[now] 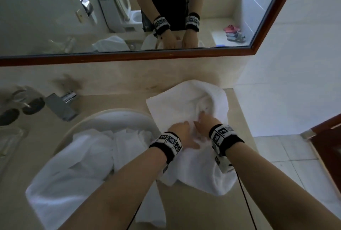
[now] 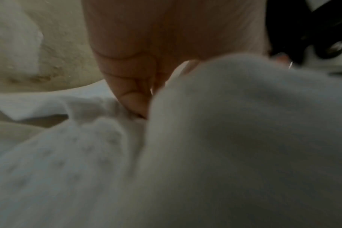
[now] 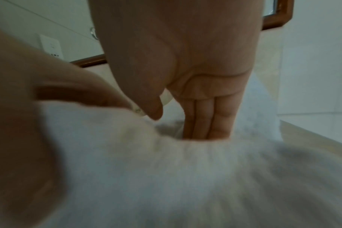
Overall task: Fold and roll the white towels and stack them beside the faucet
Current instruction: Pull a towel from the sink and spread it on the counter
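A crumpled white towel lies on the beige counter to the right of the sink, its near end hanging over the front edge. Both hands rest on its middle, side by side. My left hand lies flat with the thumb spread. My right hand reaches a little further back. In the left wrist view the fingers point down into the towel behind a raised fold. In the right wrist view straight fingers, held together, press into the towel. The chrome faucet stands behind the sink, to the left.
More white towels fill the round sink and spill over its front. Glasses and dark coasters stand left of the faucet. A wood-framed mirror runs along the back. The counter ends at right above the tiled floor.
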Motion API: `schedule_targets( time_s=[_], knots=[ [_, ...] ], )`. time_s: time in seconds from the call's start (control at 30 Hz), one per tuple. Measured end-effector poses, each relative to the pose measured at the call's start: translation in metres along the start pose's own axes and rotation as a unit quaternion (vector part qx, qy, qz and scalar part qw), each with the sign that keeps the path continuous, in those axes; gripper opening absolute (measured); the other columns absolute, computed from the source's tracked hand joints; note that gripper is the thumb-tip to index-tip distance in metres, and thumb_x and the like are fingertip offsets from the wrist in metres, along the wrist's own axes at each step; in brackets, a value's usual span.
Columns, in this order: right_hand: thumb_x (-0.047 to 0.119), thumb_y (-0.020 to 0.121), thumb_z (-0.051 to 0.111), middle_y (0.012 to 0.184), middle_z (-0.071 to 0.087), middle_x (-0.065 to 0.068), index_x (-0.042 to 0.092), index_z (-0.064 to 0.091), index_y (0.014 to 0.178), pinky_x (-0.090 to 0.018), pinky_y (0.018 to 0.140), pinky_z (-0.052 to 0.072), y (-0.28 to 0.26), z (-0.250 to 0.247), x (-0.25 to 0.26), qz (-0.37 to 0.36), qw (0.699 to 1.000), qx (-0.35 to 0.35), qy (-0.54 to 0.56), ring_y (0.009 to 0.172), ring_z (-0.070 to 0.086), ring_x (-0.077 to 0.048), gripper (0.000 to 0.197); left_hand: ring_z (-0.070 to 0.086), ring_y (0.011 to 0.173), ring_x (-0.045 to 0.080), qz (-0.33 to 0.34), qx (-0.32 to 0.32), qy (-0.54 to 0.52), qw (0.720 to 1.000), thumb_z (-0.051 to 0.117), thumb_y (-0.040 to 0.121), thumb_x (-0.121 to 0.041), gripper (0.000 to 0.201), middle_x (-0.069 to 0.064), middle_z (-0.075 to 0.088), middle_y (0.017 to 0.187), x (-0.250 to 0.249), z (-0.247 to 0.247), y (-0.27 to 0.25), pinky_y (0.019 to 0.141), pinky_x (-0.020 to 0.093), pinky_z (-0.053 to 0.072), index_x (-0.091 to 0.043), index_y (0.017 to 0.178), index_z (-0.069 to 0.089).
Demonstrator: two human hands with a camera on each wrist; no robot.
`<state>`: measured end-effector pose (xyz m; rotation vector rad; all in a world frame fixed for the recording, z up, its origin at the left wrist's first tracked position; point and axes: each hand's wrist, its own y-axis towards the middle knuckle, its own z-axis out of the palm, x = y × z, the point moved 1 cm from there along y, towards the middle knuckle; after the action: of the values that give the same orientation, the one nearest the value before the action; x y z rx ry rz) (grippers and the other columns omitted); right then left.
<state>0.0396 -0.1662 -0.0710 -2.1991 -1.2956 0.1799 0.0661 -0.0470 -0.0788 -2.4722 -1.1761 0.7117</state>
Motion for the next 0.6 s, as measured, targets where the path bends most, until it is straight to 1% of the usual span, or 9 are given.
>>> schedule_targets(
  time_s=[0.13, 0.2, 0.27, 0.3, 0.33, 0.4, 0.47, 0.53, 0.6],
  knots=[
    [0.051, 0.092, 0.048, 0.118, 0.065, -0.010, 0.009, 0.060, 0.116, -0.036, 0.092, 0.045, 0.001, 0.014, -0.021, -0.023, 0.988, 0.110, -0.102, 0.107, 0.060, -0.029, 0.050, 0.067, 0.069, 0.024, -0.032, 0.141, -0.119, 0.982, 0.066, 0.062, -0.075, 0.068, 0.007, 0.072, 0.075, -0.010, 0.008, -0.017, 0.074, 0.034, 0.059, -0.009, 0.077, 0.069],
    [0.057, 0.087, 0.051, 0.115, 0.066, -0.008, 0.013, 0.064, 0.111, -0.035, 0.088, 0.045, 0.003, 0.011, -0.025, -0.035, 0.988, 0.087, -0.126, 0.101, 0.060, -0.028, 0.051, 0.065, 0.069, 0.025, -0.031, 0.085, -0.144, 0.985, 0.057, 0.080, -0.066, 0.058, 0.007, 0.068, 0.070, -0.009, 0.006, -0.012, 0.070, 0.031, 0.056, -0.010, 0.074, 0.068],
    [0.049, 0.094, 0.045, 0.123, 0.060, -0.010, 0.010, 0.059, 0.119, -0.037, 0.093, 0.043, 0.006, 0.004, -0.024, -0.028, 0.993, 0.043, -0.108, 0.109, 0.056, -0.030, 0.048, 0.062, 0.091, 0.026, -0.037, -0.067, -0.062, 0.995, 0.055, 0.090, -0.048, 0.035, 0.007, 0.067, 0.098, -0.005, 0.005, -0.005, 0.077, 0.034, 0.050, -0.015, 0.096, 0.064],
    [0.041, 0.096, 0.043, 0.124, 0.059, -0.011, 0.009, 0.058, 0.120, -0.037, 0.094, 0.044, 0.008, 0.003, -0.024, -0.026, 0.996, 0.012, -0.090, 0.113, 0.055, -0.030, 0.043, 0.057, 0.104, 0.028, -0.048, -0.102, -0.047, 0.993, 0.055, 0.091, -0.040, 0.032, 0.008, 0.060, 0.114, -0.003, 0.008, -0.001, 0.084, 0.038, 0.049, -0.017, 0.113, 0.058],
    [0.034, 0.096, 0.045, 0.123, 0.059, -0.011, 0.010, 0.059, 0.119, -0.036, 0.093, 0.045, 0.008, 0.000, -0.022, -0.027, 0.996, -0.015, -0.078, 0.115, 0.055, -0.030, 0.036, 0.053, 0.113, 0.032, -0.060, -0.091, -0.046, 0.993, 0.054, 0.092, -0.034, 0.036, 0.010, 0.054, 0.124, -0.002, 0.014, 0.003, 0.090, 0.042, 0.048, -0.017, 0.124, 0.051],
    [0.030, 0.087, 0.057, 0.122, 0.059, -0.010, 0.016, 0.062, 0.116, -0.036, 0.093, 0.048, 0.011, 0.010, -0.025, -0.034, 0.998, -0.044, -0.019, 0.119, 0.054, -0.034, 0.033, 0.050, 0.117, 0.036, -0.079, -0.009, -0.052, 0.995, 0.047, 0.096, -0.032, 0.039, 0.015, 0.051, 0.131, 0.001, 0.030, 0.011, 0.096, 0.046, 0.046, -0.013, 0.129, 0.048],
    [0.031, 0.086, 0.058, 0.138, 0.048, -0.014, 0.019, 0.052, 0.132, -0.043, 0.104, 0.040, 0.016, 0.022, -0.030, -0.049, 0.999, -0.003, 0.002, 0.132, 0.041, -0.037, 0.048, 0.046, 0.123, 0.037, -0.089, 0.031, -0.045, 0.995, 0.043, 0.097, -0.036, 0.043, 0.019, 0.045, 0.138, 0.007, 0.039, 0.018, 0.101, 0.049, 0.042, -0.009, 0.131, 0.047],
    [0.032, 0.087, 0.056, 0.148, 0.034, -0.016, 0.018, 0.036, 0.143, -0.048, 0.112, 0.029, 0.020, 0.022, -0.037, -0.014, 0.999, 0.018, -0.022, 0.137, 0.032, -0.038, 0.061, 0.033, 0.133, 0.042, -0.112, 0.053, -0.048, 0.991, 0.043, 0.096, -0.043, 0.056, 0.023, 0.020, 0.151, 0.019, 0.039, 0.026, 0.107, 0.054, 0.036, -0.015, 0.143, 0.031],
    [0.046, 0.081, 0.061, 0.152, 0.027, -0.013, 0.020, 0.028, 0.146, -0.048, 0.114, 0.025, 0.024, 0.017, -0.044, 0.005, 1.000, 0.002, 0.011, 0.139, 0.028, -0.035, 0.077, 0.019, 0.140, 0.044, -0.123, 0.077, -0.039, 0.989, 0.044, 0.096, -0.043, 0.062, 0.024, 0.001, 0.155, 0.032, 0.037, 0.033, 0.110, 0.058, 0.028, -0.024, 0.149, 0.017]
  ],
)
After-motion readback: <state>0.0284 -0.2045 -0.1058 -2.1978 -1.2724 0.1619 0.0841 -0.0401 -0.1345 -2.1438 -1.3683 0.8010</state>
